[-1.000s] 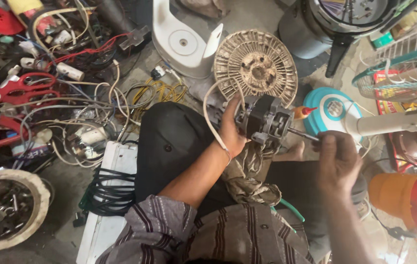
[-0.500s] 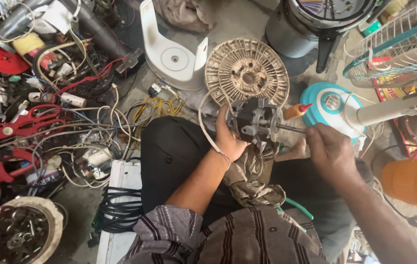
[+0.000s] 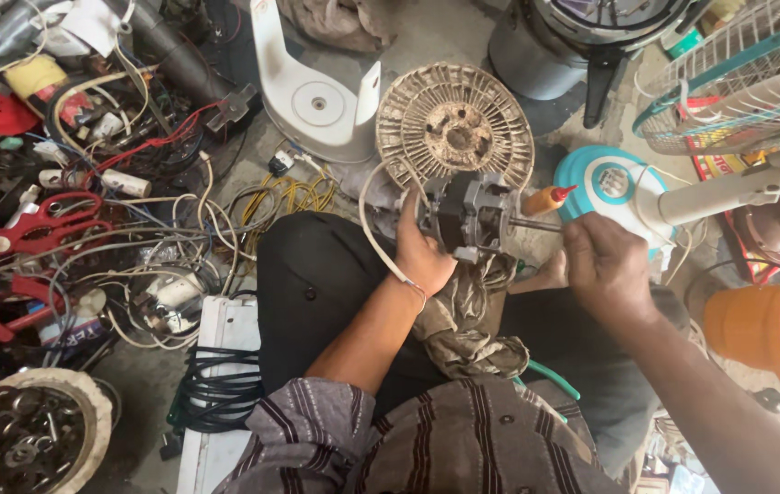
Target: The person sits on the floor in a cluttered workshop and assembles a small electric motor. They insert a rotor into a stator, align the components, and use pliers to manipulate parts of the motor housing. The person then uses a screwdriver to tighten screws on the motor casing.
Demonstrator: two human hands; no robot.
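The left hand (image 3: 424, 252) is wrapped around the left side of a small grey fan motor (image 3: 465, 215), with the fingers closed tight on it. The motor sits in the middle, just above the person's lap, with a dirty brown rag (image 3: 472, 316) hanging under it. A thin metal rod (image 3: 536, 224) sticks out of the motor to the right. The right hand (image 3: 605, 265) is closed at the end of that rod; I cannot tell if the fingers pinch the rod or a small tool.

Just behind the motor, touching its far edge, lies a round dusty fan cover (image 3: 454, 123). A small orange bottle with a red tip (image 3: 547, 198) lies just beside the rod. A blue and white fan base (image 3: 614, 187) stands close on the right.

On the left, a big pile of wires (image 3: 161, 229) and red pliers (image 3: 29, 229) fills the floor. There is little open room around the hands, only the lap near the person.
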